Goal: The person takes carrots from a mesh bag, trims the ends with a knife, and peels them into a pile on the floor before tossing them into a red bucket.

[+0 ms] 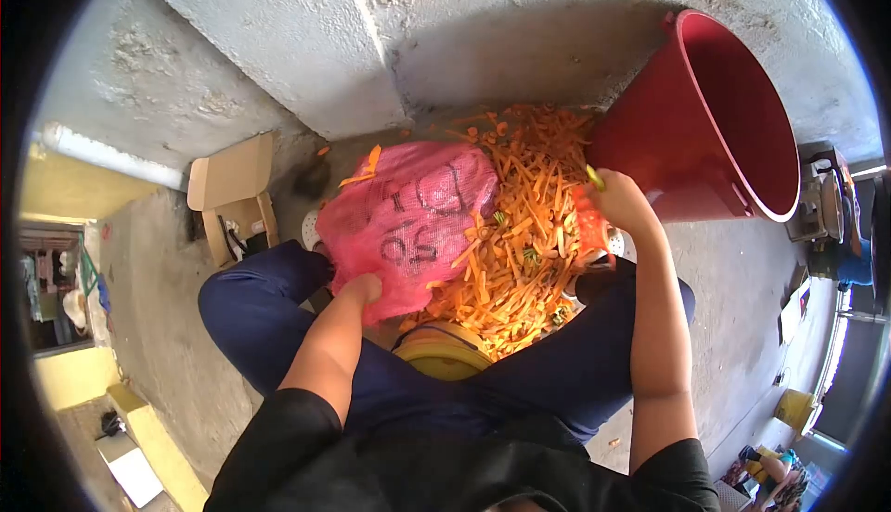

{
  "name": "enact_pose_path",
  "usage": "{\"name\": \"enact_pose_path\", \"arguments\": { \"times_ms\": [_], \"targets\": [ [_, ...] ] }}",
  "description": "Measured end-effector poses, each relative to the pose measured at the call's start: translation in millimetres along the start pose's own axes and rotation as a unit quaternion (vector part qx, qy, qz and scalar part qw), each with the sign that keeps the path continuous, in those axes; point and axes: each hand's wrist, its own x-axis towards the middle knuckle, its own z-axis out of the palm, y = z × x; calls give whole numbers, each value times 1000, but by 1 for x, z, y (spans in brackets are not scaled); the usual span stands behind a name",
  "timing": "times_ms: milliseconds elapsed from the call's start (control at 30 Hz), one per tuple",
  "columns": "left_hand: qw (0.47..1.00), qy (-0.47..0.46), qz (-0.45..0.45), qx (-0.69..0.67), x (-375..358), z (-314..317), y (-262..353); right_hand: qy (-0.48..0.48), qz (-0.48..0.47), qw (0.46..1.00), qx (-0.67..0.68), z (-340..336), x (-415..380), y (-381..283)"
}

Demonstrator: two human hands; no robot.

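A pink mesh sack [408, 224] with dark markings lies on the floor between my knees, some orange peelings on its top edge. My left hand [365, 287] has its fingers closed on the sack's near left edge. A large heap of orange peelings [529, 243] spreads to the right of the sack. My right hand [620, 200] is above the heap's right side, closed around a small yellow-green tool [594, 177]. An orange-red mesh piece [590, 224] is just below that hand. Between my thighs is a yellow container [444, 352].
A big red bin [691, 131] leans at the upper right, beside the heap. At the left stands an open cardboard box [234, 198] with items inside. A concrete wall [501, 20] rises in front. Another person [775, 470] is at the far lower right.
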Motion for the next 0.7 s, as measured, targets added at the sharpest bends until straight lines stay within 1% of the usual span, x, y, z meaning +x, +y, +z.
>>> {"name": "enact_pose_path", "arguments": {
  "times_ms": [33,133,167,233,267,300,333,400,433,467,500,533,633,700],
  "targets": [
    [997,67,10,-41,3,0,5,-31,65,995,67,-6,3,-20],
    [986,95,50,125,19,-28,30,-43,-4,997,63,3,17,-38],
    [986,124,51,97,16,-41,39,-64,-20,998,20,3,20,-44],
    [980,184,62,49,-1,-76,62,-47,-46,997,35,12,28,-47],
    [973,207,96,28,-13,-91,76,-37,-56,997,40,15,31,-49],
    [964,230,129,5,-28,-103,90,-72,-9,995,62,10,32,-60],
    [954,251,162,-22,-34,-105,102,-66,-25,996,53,12,35,-59],
    [879,413,238,18,-26,-97,116,-55,-62,996,37,17,42,-57],
    [828,491,267,40,-21,-93,121,-64,-55,996,40,17,43,-58],
    [812,513,274,54,-15,-87,124,-61,-53,996,38,17,45,-56],
    [808,518,274,66,-9,-80,122,-58,-52,996,35,18,47,-55],
    [818,503,269,76,-2,-75,118,-55,-52,997,32,19,49,-54],
    [885,399,222,88,18,-71,101,-45,-56,996,44,21,50,-52],
    [918,340,181,90,36,-82,91,-67,-51,996,33,20,51,-52]
  ]
}}
